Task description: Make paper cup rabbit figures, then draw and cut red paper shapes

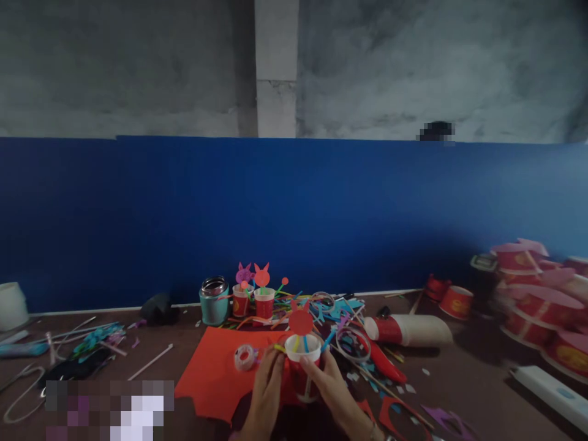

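Holding a red paper cup [307, 381] at the R end of the red sheet [215, 367] w/ both hands: R hand [334, 386] is closed round the cup's R side, thumb on the front; L hand [266, 383] is half-curled along its L side, can't tell if it grips the cup or the yellow straw [279, 348] there. Cup's smooth, tapered, white-rimmed; a flat round red disc [300, 322] w/ pointed ears stands up from it, & a blue straw [329, 338] pokes out R. Can't tell if its base touches the sheet.

Sheet's thin, flat, ragged along the near edge, w/ a tape roll [245, 358] on top. Behind sheet: squat teal jar [214, 309], 2 more cups [264, 304] w/ eared discs, then a smooth blue panel [275, 214]. R of sheet: clear thin hoop [353, 327] amid a tangle of straws & cut scraps, crowding that side; beyond, a long nested cup stack [420, 331] on its side. Far R of sheet: pink-topped red tubs [533, 312], oblong white box [551, 390]. L of sheet: dark crumpled item [160, 308], blurry.
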Available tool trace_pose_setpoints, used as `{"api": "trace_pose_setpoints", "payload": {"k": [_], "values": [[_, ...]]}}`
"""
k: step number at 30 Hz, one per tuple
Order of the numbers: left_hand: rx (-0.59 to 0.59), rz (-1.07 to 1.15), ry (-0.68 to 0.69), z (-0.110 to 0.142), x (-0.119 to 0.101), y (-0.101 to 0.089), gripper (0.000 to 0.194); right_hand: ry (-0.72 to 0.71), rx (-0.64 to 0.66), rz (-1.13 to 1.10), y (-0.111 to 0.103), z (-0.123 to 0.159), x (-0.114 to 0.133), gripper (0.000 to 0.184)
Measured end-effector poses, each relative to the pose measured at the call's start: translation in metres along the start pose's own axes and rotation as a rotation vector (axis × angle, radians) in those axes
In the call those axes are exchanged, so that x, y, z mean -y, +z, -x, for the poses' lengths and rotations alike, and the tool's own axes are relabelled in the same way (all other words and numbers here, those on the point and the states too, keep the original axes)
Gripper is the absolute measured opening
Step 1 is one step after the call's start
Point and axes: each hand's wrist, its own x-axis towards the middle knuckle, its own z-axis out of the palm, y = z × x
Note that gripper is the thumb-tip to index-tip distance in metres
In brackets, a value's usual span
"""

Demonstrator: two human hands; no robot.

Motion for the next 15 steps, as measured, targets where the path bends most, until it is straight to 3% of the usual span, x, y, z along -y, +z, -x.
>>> {"api": "trace_pose_setpoints", "payload": {"k": [4,9,12,15], "values": [[0.008,-0.117,0.107,-0.01,-0.008,-0.002,0.031,0.045,0.019,-0.033,-0.003,0.004,0.006,0.056],[-0.047,0.013,-0.013,-0.005,-0.01,0.0,0.036,0.109,0.044,-0.07,-0.004,0.007,0.005,0.061],[-0.012,0.07,-0.054,0.001,-0.015,0.0,0.035,0.126,0.017,-0.007,-0.006,0.007,-0.001,0.064],[0.017,0.107,-0.098,0.002,-0.022,-0.002,0.037,0.12,0.081,-0.008,-0.007,0.007,-0.005,0.067]]}}
